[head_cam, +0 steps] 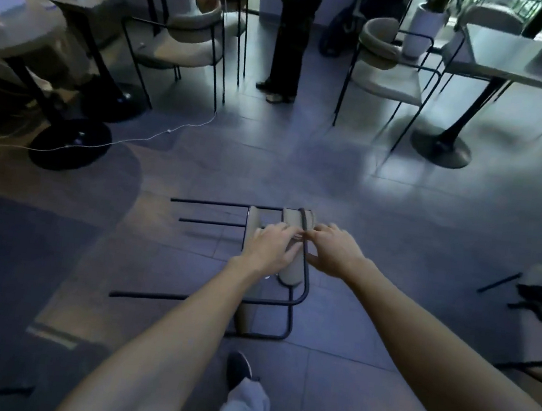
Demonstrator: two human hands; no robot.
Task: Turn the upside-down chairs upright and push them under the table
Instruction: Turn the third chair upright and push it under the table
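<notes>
One tipped chair (292,277) lies on its side on the tiled floor (379,224), centre frame, legs pointing left. Two hands on it: left hand (271,249) lies over the padded backrest, fingers (288,232) together and curled over its edge; right hand (335,250) grips the black frame tube, fingers bent over it, thumb spread below. A second tipped chair (540,286) is at the right edge. Three upright chairs (180,39) stand at two tables (515,64). One standing person (292,38) is at the back.

A café: pedestal tables (495,58) with cushioned chairs (387,78) on tiled floor (268,157).
</notes>
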